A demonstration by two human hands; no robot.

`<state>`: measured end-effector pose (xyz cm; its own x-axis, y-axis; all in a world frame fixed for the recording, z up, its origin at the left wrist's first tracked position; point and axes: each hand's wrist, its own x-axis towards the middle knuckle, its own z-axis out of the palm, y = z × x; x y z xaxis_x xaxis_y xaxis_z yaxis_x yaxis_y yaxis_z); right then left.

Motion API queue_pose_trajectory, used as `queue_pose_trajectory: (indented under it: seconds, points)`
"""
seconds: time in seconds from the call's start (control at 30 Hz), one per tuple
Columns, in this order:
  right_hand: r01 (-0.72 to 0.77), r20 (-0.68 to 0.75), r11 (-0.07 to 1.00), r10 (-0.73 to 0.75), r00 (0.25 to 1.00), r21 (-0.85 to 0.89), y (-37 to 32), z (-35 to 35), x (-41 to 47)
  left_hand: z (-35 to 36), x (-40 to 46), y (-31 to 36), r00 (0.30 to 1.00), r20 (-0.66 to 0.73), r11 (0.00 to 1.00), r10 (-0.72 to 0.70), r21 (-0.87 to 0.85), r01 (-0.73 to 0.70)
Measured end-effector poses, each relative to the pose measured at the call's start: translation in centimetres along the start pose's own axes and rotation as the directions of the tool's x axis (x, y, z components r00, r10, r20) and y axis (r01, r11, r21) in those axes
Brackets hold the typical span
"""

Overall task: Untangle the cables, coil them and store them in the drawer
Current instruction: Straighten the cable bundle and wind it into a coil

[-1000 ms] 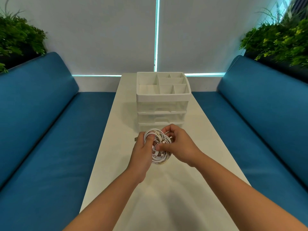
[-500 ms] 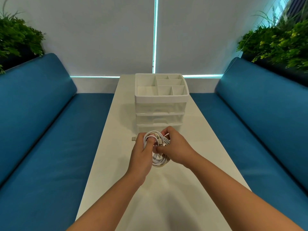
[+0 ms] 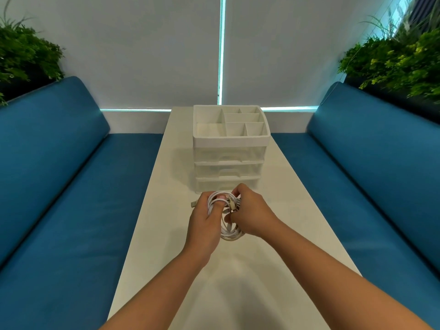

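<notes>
A coil of white cables (image 3: 229, 231) hangs between both hands above the white table (image 3: 238, 282). My left hand (image 3: 206, 222) grips the coil's left side, thumb pressed over the loops. My right hand (image 3: 252, 215) pinches the strands on the right near the top. A metal plug (image 3: 194, 204) sticks out to the left of my left hand. Just beyond the hands stands a clear three-drawer organizer (image 3: 229, 163) with a white compartment tray on top; all its drawers look shut.
Blue cushioned benches (image 3: 71, 186) run along both sides of the narrow table. Green plants (image 3: 400, 65) sit behind the backrests at left and right. White blinds cover the window at the far end.
The hands have shifted slightly toward the organizer, and my right fingers have moved around the coil's strands. Both hands still hold the coil.
</notes>
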<state>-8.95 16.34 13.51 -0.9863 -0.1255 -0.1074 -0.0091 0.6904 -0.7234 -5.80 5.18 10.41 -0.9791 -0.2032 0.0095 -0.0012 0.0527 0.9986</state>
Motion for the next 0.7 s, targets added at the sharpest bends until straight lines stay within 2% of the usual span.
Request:
queue_pose_trajectory:
  seconds: [0.1, 0.2, 0.4, 0.53, 0.7]
  points:
    - [-0.027, 0.132, 0.992, 0.010, 0.991, 0.127, 0.5, -1.1, -0.1, -0.2, 0.1, -0.1, 0.999, 0.032, 0.999, 0.003, 0.039, -0.004]
    - [-0.042, 0.205, 0.969, -0.009, 0.979, 0.243, 1.1, -1.9, -0.5, -0.3, 0.3, 0.2, 0.998, 0.069, 0.997, 0.013, 0.073, -0.018]
    - [-0.179, 0.388, 0.827, -0.051, 0.920, 0.534, 0.9, -4.3, -1.0, -0.5, 0.8, 1.1, 0.992, 0.101, 0.995, 0.075, 0.054, -0.081]
    - [-0.194, 0.318, 0.815, 0.013, 0.948, 0.545, 0.6, -4.1, -0.5, -0.4, 1.0, 1.7, 0.987, 0.148, 0.996, 0.063, 0.056, -0.072]
    - [-0.202, 0.277, 0.767, 0.033, 0.960, 0.610, 1.8, -3.2, -0.3, -0.1, 1.0, 1.8, 0.984, 0.170, 0.999, -0.046, -0.001, 0.046]
